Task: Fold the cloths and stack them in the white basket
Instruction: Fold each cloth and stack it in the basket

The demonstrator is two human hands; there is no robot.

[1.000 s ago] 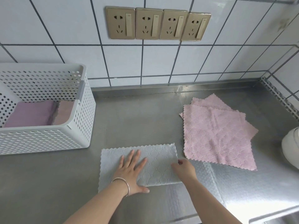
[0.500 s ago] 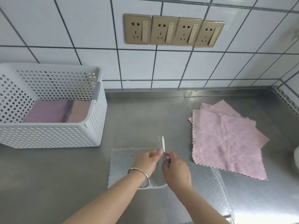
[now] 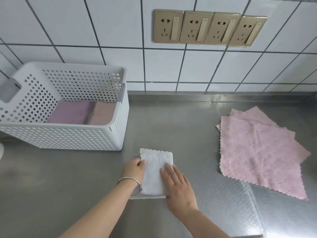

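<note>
A pale grey cloth [image 3: 154, 167], folded into a narrow upright rectangle, lies on the steel counter [image 3: 180, 131] in front of me. My left hand [image 3: 134, 170], with a bangle at the wrist, grips the cloth's left edge. My right hand [image 3: 178, 184] lies flat on its right half with straight fingers. The white perforated basket [image 3: 77, 140] stands at the left and holds a folded purple cloth [image 3: 70, 112] and a folded pink cloth [image 3: 103, 112] side by side. Two unfolded pink cloths [image 3: 257, 152] lie overlapped on the right.
A tiled wall with several gold sockets [image 3: 209, 28] rises behind the counter. A textured steel patch [image 3: 223, 203] covers the counter's near right part.
The grey cloth has been folded in half again from right to left. My right hand, which carried the edge over, now lies flat on it; my left hand has taken the left edge. The view shifted left.
</note>
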